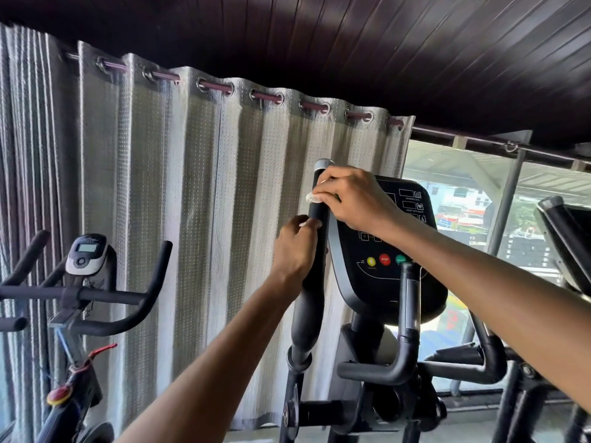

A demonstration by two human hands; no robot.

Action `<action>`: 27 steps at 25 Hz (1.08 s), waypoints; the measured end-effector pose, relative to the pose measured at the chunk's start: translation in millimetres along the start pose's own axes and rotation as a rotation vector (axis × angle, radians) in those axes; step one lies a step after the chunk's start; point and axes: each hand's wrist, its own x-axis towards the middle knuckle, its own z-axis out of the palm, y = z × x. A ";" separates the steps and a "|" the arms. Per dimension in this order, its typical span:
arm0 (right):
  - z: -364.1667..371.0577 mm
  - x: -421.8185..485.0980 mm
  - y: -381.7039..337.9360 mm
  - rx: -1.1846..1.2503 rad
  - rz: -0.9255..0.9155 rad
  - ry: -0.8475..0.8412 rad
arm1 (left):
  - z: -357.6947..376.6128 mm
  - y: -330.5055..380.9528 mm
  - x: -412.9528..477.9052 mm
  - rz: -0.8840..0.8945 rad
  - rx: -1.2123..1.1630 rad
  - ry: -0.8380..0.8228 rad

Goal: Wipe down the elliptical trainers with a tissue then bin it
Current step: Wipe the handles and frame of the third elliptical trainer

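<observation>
**Wiping the Upright Handle: Grip and Material Notes**

**Position.** The tissue sits under the fingertips of the right hand, bunched and pressed against the upright handle just below its capped top. The right fingers are curled and pinch the tissue onto the bar. Directly beneath them, the left hand wraps the same handle, fingers curled round it. A small white scrap shows at the left thumb; whether it is a second tissue or part of the first cannot be told.

**Handling.** The tissue is judged light, soft and easily torn. Keep it wadded under the finger pads rather than held by an edge, and draw it along the bar with moderate pressure. The handle looks rigid with a matte grip, so drag on the paper is likely. Because this handle probably swings, steadying it with the lower hand is advisable.

**Count.**
- Hands: two, both on one handle.
- Tissue: one wad and one scrap visible.
- Elliptical trainers: two, the near one with its console just right of the fingers, and a second trainer well to the right.
- Exercise bike: one, well left of the fingers.
- Bin: none in view.
</observation>
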 end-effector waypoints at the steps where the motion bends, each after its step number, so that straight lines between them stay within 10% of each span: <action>1: 3.9 3.4 7.5 -0.013 -0.004 0.024 | 3.0 7.3 -0.1 0.008 0.011 0.001; 13: 26.4 33.5 70.9 0.190 0.296 0.242 | 26.9 1.2 11.8 0.214 0.333 0.121; 20: 102.8 -7.2 36.1 1.677 1.024 0.381 | 30.8 -8.4 20.3 0.239 0.329 0.180; 27: 97.8 -5.2 -0.4 1.880 1.022 0.882 | 28.3 -9.9 18.5 0.238 0.308 0.194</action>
